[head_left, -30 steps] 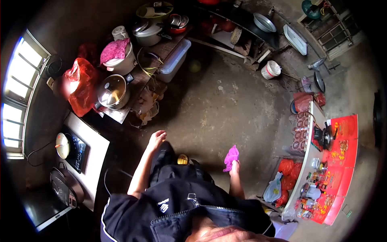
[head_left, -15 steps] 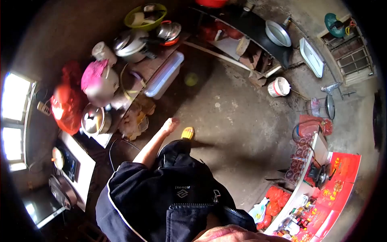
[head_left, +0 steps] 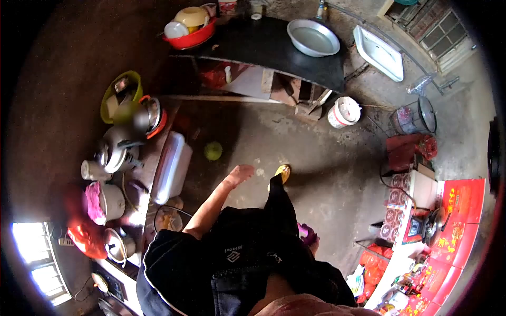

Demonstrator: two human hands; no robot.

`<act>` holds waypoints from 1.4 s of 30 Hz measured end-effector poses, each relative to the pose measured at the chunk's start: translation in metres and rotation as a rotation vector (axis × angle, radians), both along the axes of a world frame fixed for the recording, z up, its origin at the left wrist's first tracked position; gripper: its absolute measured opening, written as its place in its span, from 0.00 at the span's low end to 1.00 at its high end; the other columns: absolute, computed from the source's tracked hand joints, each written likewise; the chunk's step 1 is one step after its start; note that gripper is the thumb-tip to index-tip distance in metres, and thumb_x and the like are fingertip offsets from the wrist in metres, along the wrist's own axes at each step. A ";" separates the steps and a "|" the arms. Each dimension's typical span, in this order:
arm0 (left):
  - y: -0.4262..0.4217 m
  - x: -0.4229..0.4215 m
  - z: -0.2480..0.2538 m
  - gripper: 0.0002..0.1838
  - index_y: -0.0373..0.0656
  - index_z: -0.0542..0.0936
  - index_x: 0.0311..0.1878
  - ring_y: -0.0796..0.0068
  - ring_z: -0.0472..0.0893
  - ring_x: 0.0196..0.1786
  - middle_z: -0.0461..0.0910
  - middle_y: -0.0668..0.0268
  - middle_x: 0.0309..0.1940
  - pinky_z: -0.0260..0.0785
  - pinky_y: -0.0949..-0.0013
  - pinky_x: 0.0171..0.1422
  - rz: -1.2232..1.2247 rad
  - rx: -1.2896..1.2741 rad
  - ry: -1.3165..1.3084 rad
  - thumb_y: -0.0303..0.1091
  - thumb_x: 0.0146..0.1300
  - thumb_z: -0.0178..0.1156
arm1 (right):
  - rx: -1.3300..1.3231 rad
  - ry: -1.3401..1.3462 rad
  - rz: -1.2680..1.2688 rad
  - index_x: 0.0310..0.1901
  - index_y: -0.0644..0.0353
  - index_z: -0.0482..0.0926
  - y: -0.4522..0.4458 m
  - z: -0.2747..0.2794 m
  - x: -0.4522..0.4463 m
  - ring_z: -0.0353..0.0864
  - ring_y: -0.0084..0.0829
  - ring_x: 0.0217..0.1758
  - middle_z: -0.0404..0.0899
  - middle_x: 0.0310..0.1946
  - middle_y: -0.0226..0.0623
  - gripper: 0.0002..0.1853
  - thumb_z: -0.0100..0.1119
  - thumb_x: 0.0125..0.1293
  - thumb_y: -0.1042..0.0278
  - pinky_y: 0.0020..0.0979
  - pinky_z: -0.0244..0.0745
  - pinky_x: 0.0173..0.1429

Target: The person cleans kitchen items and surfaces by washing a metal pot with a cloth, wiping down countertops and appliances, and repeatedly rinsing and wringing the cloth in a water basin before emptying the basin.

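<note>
My left hand (head_left: 240,175) hangs in front of my body above the concrete floor. Its fingers look loosely stretched, and nothing shows in them. At my right side, partly covered by the dark jacket, my right hand (head_left: 313,247) is closed on a purple thing (head_left: 306,233) whose kind I cannot make out. A yellow shoe (head_left: 283,173) is on my forward foot. Beyond my left hand, a round green thing (head_left: 213,150) lies on the floor.
A black counter (head_left: 253,39) ahead bears a metal basin (head_left: 313,38) and a red basin (head_left: 191,39). A white bucket (head_left: 343,112) and a white sink (head_left: 378,53) are at the right. Pots and a lidded plastic box (head_left: 173,168) line the left. A red-covered table (head_left: 457,210) stands right.
My view has turned left and moved forward, so more of the black counter shows. My left hand has swung forward, and the purple thing in my right hand has come into view.
</note>
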State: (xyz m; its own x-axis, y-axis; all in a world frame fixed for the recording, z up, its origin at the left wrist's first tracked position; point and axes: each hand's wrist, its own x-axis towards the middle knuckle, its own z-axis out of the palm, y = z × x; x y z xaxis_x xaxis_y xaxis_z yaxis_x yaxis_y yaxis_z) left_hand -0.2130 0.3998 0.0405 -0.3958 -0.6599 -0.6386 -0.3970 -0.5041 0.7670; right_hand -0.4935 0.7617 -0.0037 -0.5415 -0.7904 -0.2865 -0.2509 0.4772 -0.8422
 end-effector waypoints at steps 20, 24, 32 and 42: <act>-0.416 -0.227 0.007 0.17 0.42 0.79 0.48 0.83 0.72 0.34 0.76 0.73 0.31 0.64 0.76 0.36 0.316 -0.144 0.202 0.43 0.65 0.55 | -0.205 -0.278 0.291 0.55 0.61 0.72 -0.860 0.182 -0.337 0.80 0.26 0.42 0.80 0.42 0.35 0.26 0.50 0.66 0.47 0.27 0.75 0.47; -0.516 -0.289 0.020 0.19 0.40 0.74 0.55 0.77 0.75 0.47 0.78 0.67 0.44 0.66 0.73 0.49 0.363 -0.123 0.512 0.40 0.65 0.55 | 0.245 0.005 0.472 0.59 0.57 0.69 -0.978 0.120 -0.351 0.71 0.35 0.58 0.73 0.55 0.41 0.30 0.43 0.67 0.41 0.34 0.62 0.62; -0.640 -0.373 0.044 0.34 0.51 0.58 0.68 0.68 0.74 0.55 0.72 0.68 0.56 0.65 0.51 0.58 0.323 0.265 0.583 0.42 0.61 0.60 | -0.325 1.066 -0.059 0.47 0.62 0.74 -1.097 -0.029 -0.373 0.74 0.50 0.45 0.76 0.40 0.48 0.17 0.43 0.67 0.59 0.45 0.69 0.51; -0.715 -0.452 0.024 0.38 0.61 0.59 0.66 0.48 0.56 0.68 0.61 0.63 0.65 0.40 0.24 0.61 0.601 0.770 0.729 0.68 0.56 0.49 | -0.014 0.280 0.399 0.38 0.58 0.79 -1.082 -0.013 -0.326 0.79 0.43 0.35 0.78 0.29 0.44 0.17 0.65 0.50 0.56 0.40 0.73 0.38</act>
State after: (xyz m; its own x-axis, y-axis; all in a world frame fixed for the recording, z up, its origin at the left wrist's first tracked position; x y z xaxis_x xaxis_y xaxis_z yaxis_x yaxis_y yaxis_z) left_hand -0.6649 -0.3148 0.0646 -0.5867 -0.4084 -0.6993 0.4554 -0.8804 0.1321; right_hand -0.8195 -0.3200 -0.0169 -0.2505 -0.9547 -0.1608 -0.6297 0.2869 -0.7219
